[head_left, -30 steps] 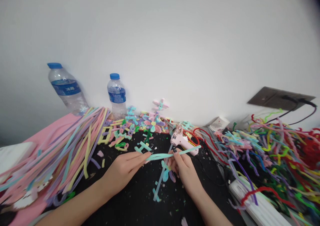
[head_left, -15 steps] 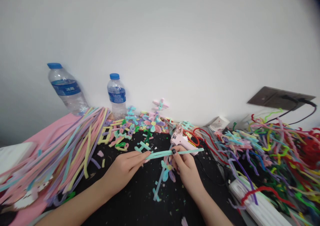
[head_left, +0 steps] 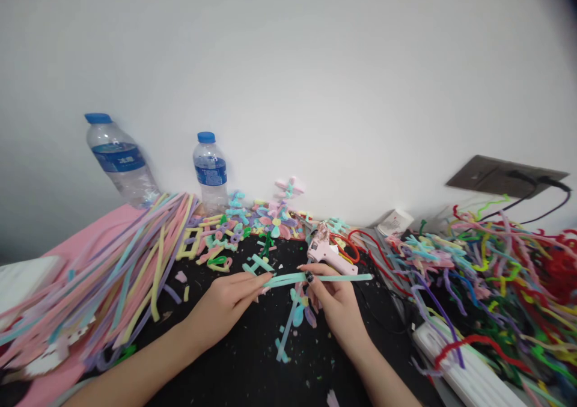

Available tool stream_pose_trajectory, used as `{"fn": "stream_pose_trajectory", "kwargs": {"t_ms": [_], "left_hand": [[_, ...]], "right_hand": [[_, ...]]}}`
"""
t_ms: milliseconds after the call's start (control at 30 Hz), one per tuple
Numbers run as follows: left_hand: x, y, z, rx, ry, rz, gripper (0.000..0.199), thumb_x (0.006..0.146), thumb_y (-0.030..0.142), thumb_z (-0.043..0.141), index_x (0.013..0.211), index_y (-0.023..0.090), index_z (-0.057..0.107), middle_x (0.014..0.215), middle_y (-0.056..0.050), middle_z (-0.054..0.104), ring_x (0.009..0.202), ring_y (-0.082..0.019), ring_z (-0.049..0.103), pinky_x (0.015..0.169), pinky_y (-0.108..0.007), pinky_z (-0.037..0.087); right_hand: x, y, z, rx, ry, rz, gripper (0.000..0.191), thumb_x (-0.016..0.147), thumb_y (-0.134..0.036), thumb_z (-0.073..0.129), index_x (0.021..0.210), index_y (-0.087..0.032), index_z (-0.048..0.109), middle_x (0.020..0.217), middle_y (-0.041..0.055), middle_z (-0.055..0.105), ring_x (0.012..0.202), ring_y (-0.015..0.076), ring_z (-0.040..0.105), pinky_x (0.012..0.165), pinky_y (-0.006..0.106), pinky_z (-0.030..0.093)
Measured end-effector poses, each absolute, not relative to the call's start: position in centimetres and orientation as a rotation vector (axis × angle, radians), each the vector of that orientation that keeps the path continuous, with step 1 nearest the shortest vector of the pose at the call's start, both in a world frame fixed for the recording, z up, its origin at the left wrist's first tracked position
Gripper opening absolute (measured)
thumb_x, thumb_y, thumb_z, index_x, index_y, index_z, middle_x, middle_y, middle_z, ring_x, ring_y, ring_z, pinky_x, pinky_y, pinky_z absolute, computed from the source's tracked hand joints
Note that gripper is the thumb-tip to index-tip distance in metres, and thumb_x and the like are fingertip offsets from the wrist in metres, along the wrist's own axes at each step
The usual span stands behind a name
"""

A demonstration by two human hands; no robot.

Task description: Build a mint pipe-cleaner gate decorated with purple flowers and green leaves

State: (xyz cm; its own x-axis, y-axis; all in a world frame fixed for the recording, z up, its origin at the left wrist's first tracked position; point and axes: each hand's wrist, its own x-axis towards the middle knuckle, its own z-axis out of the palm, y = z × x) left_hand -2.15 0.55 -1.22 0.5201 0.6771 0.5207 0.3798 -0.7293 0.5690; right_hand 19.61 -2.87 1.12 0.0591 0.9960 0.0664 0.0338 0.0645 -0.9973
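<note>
A mint-green pipe cleaner (head_left: 288, 279), doubled back on itself, stretches between my two hands above the black work surface. My left hand (head_left: 229, 302) pinches its folded end between thumb and fingers. Near the middle of the strands, the thumb and fingers of my right hand (head_left: 336, 299) close on it, and one free end sticks out to the right. Just behind my right hand lies a pink glue gun (head_left: 327, 253). Under the held strands rests a translucent glue stick (head_left: 288, 329) beside small mint and purple petal pieces (head_left: 298, 315). Next to my left fingertips are short mint pieces (head_left: 256, 264).
Long pastel pipe cleaners (head_left: 148, 257) are heaped at the left. Two water bottles (head_left: 211, 172) stand against the wall. Finished shapes (head_left: 225, 238) line the back. At right sit a tangle of colored pipe cleaners (head_left: 496, 281), a white power strip (head_left: 464, 359) and a wall socket (head_left: 487, 175).
My right fingers have shifted slightly left along the doubled pipe cleaner, and its free end points a little lower and farther right. My left hand stays almost still.
</note>
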Motion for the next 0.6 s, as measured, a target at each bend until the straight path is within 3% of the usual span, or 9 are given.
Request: {"fn": "stream_pose_trajectory", "kwargs": {"t_ms": [600], "left_hand": [[-1.98,0.49,-1.02,2.403,0.769,1.059,0.026,0.091,0.016,0.046,0.11,0.018,0.064,0.081,-0.004,0.07,0.07,-0.013,0.066,0.064,-0.02,0.052]], "right_hand": [[19.95,-2.6,0.85,-1.171,-1.101,1.158,0.02,0.079,-0.033,0.063,0.084,-0.015,0.069,0.06,-0.0001,0.06,0.043,0.0071,0.043,0.04,0.019,0.033]]}}
